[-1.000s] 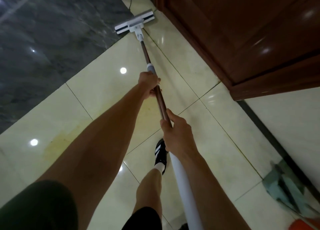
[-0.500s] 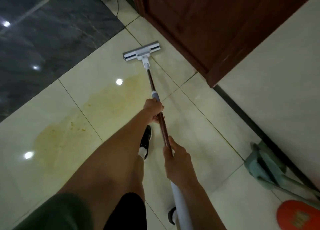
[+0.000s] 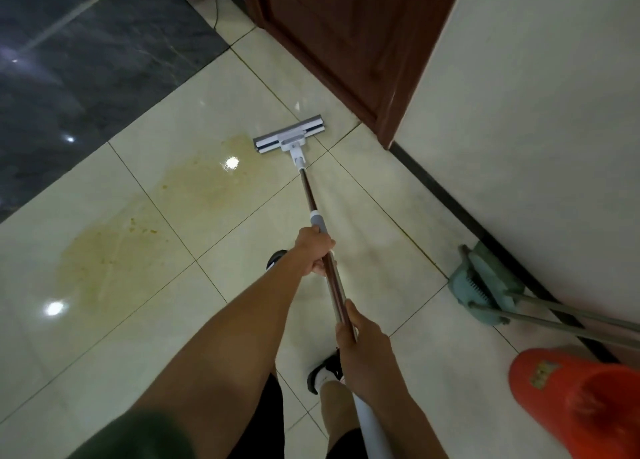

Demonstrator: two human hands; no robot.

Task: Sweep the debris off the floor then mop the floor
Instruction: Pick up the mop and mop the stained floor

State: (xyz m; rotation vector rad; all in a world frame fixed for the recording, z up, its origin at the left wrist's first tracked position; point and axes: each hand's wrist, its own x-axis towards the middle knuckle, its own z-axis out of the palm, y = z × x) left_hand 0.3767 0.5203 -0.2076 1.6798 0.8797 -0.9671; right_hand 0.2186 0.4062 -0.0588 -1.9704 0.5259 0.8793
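A flat mop lies with its white and grey head [image 3: 290,135] on the cream floor tiles [image 3: 374,237], near a wooden door. Its brown pole [image 3: 309,192] runs back toward me. My left hand [image 3: 316,250] is shut on the pole just below its grey collar. My right hand [image 3: 363,349] grips the pole lower down, where it turns white. A yellowish smear [image 3: 114,254] with small crumbs spreads across the tiles left of the mop head.
The brown wooden door [image 3: 346,43] and a white wall [image 3: 540,119] stand on the right. A green dustpan and broom [image 3: 485,285] lean at the wall's base. An orange bucket [image 3: 581,403] sits at bottom right. Dark marble flooring [image 3: 86,60] lies at far left. My shoes [image 3: 325,372] are below.
The mop head has been pulled back toward me, from beside the door's far end to the tiles near its corner. The view has shifted, bringing the bucket and dustpan more into sight.
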